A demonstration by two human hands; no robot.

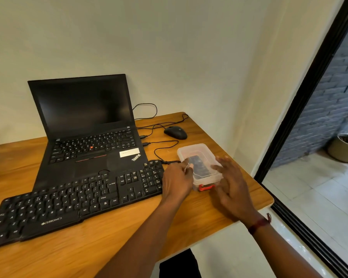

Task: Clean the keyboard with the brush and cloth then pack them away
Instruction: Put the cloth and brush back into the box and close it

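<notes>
A black external keyboard (pixel 74 201) lies on the wooden desk (pixel 129 233) in front of a laptop. To its right stands a clear plastic box (pixel 197 153) with a lid and a red latch (pixel 206 187); something dark shows through the lid. My left hand (pixel 176 182) rests at the box's left edge, thumb and fingers touching the lid rim. My right hand (pixel 232 185) is at the box's right side with fingers spread, blurred. No brush or cloth shows outside the box.
An open black laptop (pixel 84 125) sits behind the keyboard against the wall. A black mouse (pixel 175 132) and cables lie behind the box. The desk's right edge is close to the box; a glass door frame (pixel 301 109) is to the right.
</notes>
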